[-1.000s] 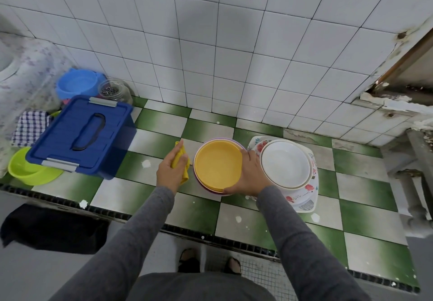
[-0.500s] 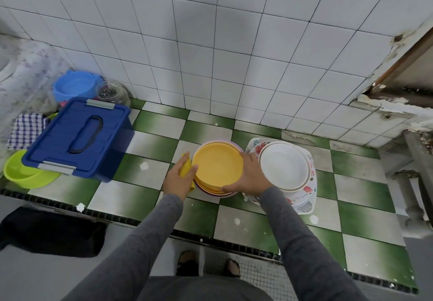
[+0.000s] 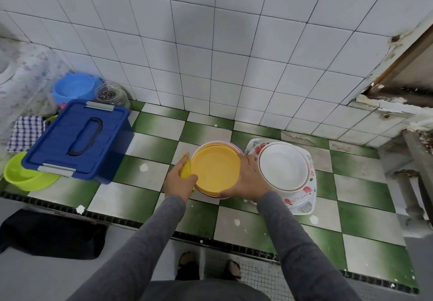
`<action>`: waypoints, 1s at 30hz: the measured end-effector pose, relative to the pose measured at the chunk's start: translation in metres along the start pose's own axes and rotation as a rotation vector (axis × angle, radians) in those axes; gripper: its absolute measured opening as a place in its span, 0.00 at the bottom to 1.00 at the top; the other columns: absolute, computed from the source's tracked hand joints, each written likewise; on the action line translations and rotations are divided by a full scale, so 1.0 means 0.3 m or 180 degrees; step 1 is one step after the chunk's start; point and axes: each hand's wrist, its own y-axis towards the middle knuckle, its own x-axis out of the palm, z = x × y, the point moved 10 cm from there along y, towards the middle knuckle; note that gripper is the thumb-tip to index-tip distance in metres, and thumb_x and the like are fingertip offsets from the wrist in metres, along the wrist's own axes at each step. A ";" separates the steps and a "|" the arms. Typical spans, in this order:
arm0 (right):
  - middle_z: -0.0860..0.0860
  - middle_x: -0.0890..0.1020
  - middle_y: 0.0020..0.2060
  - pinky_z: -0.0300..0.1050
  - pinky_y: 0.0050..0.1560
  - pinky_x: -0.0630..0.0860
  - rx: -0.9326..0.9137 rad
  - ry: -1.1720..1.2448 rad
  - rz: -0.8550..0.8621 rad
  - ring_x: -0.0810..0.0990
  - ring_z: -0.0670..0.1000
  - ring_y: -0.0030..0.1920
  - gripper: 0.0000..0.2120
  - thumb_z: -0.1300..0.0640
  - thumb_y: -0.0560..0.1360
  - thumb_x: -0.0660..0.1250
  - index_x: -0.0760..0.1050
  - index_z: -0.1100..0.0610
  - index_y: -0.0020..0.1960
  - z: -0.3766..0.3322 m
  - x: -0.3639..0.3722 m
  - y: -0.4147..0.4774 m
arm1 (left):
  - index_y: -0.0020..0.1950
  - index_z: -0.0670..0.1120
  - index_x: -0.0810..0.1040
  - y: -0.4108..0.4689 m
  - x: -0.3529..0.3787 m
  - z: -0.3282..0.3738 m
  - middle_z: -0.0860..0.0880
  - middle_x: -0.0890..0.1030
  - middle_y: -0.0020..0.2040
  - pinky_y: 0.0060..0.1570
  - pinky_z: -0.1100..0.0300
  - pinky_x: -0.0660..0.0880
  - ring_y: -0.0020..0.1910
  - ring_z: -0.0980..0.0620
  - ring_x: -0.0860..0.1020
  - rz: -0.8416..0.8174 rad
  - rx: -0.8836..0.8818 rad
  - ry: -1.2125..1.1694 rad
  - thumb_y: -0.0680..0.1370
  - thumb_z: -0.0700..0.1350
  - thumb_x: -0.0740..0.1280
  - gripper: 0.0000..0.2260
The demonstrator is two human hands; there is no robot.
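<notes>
In the centre of the frame, the yellow plate (image 3: 215, 169) is seen on top of a small stack on the tiled counter (image 3: 150, 127). Its right rim is gripped by the right hand (image 3: 249, 180), with thumb and fingers curled around the edge. A yellow cloth (image 3: 185, 170) is pinched in the left hand (image 3: 179, 183), just at the plate's left rim. Both forearms are stretched forward from the lower edge of the frame.

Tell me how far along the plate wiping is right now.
Done, apparently: the white plates sit stacked on the floral tray. In hand: the right hand holds the yellow plate by its rim, and the left hand holds a yellow cloth at its left edge. Left: that plate and the purple-rimmed plates beneath.
</notes>
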 end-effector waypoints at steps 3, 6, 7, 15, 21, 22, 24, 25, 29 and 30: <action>0.52 0.59 0.69 0.54 0.73 0.63 -0.0035 0.0002 -0.0015 0.59 0.52 0.70 0.60 0.41 0.58 0.84 0.49 0.52 0.77 -0.010 0.003 0.000 | 0.73 0.60 0.71 -0.008 -0.002 0.003 0.48 0.71 0.70 0.49 0.57 0.75 0.57 0.48 0.70 0.0034 -0.0022 -0.0095 0.75 0.34 0.69 0.32; 0.52 0.59 0.69 0.53 0.72 0.63 -0.0077 0.0060 -0.0039 0.58 0.51 0.70 0.60 0.43 0.58 0.84 0.49 0.52 0.77 -0.023 0.005 -0.007 | 0.73 0.60 0.71 -0.014 -0.009 0.010 0.48 0.71 0.70 0.49 0.56 0.75 0.57 0.47 0.71 0.0085 -0.0012 -0.0121 0.75 0.33 0.69 0.32; 0.52 0.59 0.69 0.52 0.71 0.62 -0.0079 0.0103 -0.0041 0.57 0.51 0.70 0.60 0.44 0.59 0.85 0.48 0.52 0.77 -0.026 0.005 -0.009 | 0.73 0.60 0.71 -0.016 -0.013 0.013 0.47 0.71 0.70 0.50 0.56 0.75 0.57 0.47 0.71 0.0109 -0.0016 -0.0136 0.75 0.33 0.69 0.32; 0.50 0.57 0.71 0.42 0.67 0.58 -0.0104 0.0620 -0.0169 0.57 0.46 0.66 0.57 0.50 0.64 0.83 0.47 0.51 0.78 -0.046 -0.005 -0.032 | 0.74 0.59 0.71 -0.041 -0.033 0.044 0.47 0.71 0.70 0.38 0.67 0.70 0.53 0.49 0.71 0.0249 0.0027 -0.0273 0.75 0.33 0.69 0.32; 0.49 0.55 0.75 0.46 0.67 0.64 -0.0037 0.1137 -0.0104 0.59 0.51 0.71 0.43 0.45 0.75 0.72 0.48 0.48 0.79 -0.029 0.007 -0.040 | 0.73 0.61 0.71 -0.051 -0.062 0.079 0.52 0.69 0.61 0.35 0.68 0.70 0.46 0.55 0.71 0.0364 0.0113 -0.0531 0.75 0.34 0.70 0.32; 0.49 0.55 0.75 0.48 0.69 0.65 -0.0018 0.1252 -0.0043 0.59 0.53 0.73 0.40 0.45 0.76 0.71 0.50 0.47 0.79 -0.018 0.008 -0.039 | 0.73 0.61 0.71 -0.051 -0.066 0.087 0.52 0.68 0.61 0.35 0.68 0.70 0.46 0.55 0.72 0.0368 0.0130 -0.0583 0.75 0.34 0.70 0.32; 0.45 0.58 0.71 0.48 0.67 0.68 -0.0033 0.1505 0.0103 0.60 0.55 0.74 0.32 0.48 0.78 0.70 0.56 0.43 0.76 -0.001 0.002 -0.039 | 0.73 0.61 0.71 -0.052 -0.073 0.103 0.51 0.68 0.61 0.36 0.68 0.71 0.45 0.55 0.72 0.0376 0.0165 -0.0668 0.75 0.34 0.70 0.32; 0.43 0.59 0.69 0.47 0.66 0.69 -0.0048 0.1624 0.0179 0.61 0.55 0.74 0.30 0.49 0.78 0.70 0.58 0.42 0.73 0.007 -0.003 -0.041 | 0.73 0.61 0.71 -0.052 -0.076 0.112 0.51 0.68 0.61 0.36 0.68 0.71 0.44 0.57 0.71 0.0378 0.0184 -0.0701 0.75 0.34 0.70 0.32; 0.42 0.61 0.68 0.55 0.70 0.70 -0.0001 0.2274 0.0317 0.62 0.55 0.74 0.25 0.54 0.78 0.71 0.64 0.37 0.68 0.033 -0.015 -0.055 | 0.74 0.60 0.70 -0.057 -0.071 0.151 0.53 0.68 0.63 0.36 0.68 0.71 0.44 0.61 0.70 0.0323 0.0329 -0.0836 0.75 0.33 0.70 0.33; 0.42 0.62 0.69 0.56 0.71 0.71 0.0009 0.2458 0.0329 0.63 0.55 0.74 0.25 0.54 0.78 0.71 0.65 0.35 0.67 0.036 -0.017 -0.060 | 0.74 0.61 0.70 -0.058 -0.070 0.159 0.54 0.68 0.63 0.35 0.68 0.71 0.44 0.61 0.70 0.0310 0.0356 -0.0859 0.75 0.33 0.70 0.33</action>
